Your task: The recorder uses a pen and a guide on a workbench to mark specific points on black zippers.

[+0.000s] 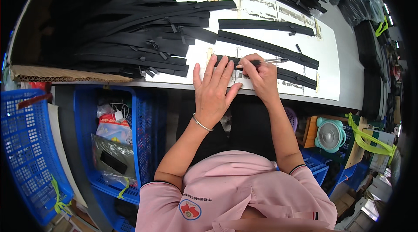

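Our left hand (213, 97) presses open-palmed, seemingly to steady the black zipper (298, 78), while our right hand (263, 77) grips a pen-like tool (275, 60).

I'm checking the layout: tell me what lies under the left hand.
A black zipper on a white board runs under the left hand; the covered stretch and any markings beneath cannot be seen.

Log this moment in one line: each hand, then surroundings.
left hand: spread over black zipper | right hand: holding pen-like tool | surroundings: white board beneath, zipper heap at left
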The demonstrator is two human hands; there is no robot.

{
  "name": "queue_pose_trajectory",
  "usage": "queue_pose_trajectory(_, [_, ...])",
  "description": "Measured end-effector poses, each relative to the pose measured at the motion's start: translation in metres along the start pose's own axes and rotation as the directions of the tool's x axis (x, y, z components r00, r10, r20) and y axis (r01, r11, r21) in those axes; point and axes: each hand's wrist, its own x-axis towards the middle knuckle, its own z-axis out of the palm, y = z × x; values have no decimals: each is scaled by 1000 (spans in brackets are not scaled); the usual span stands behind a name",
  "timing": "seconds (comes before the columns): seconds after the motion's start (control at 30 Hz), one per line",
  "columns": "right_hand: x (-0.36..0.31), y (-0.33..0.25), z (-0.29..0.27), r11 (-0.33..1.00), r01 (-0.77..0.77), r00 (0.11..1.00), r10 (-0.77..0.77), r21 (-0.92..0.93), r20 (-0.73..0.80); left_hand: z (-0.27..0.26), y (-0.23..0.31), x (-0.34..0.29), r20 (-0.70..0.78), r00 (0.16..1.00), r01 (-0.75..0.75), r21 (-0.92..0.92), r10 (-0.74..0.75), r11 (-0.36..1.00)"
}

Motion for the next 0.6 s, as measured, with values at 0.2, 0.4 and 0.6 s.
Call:
queue_pose_trajectory(0.2, [-1,1,3,997,48,998,-50,59,25,0,1,1,16,1000,-7,11,7,1000])
queue_pose_trajectory(0.4, [-3,6,-3,998,56,997,-57,36,53,1,2,3,23,1000,-4,12,4,1000])
queue_pose_trajectory(0.6, [-22,4,-50,998,20,955,1,67,-298,1,1,1,30,999,-15,44,14,999])
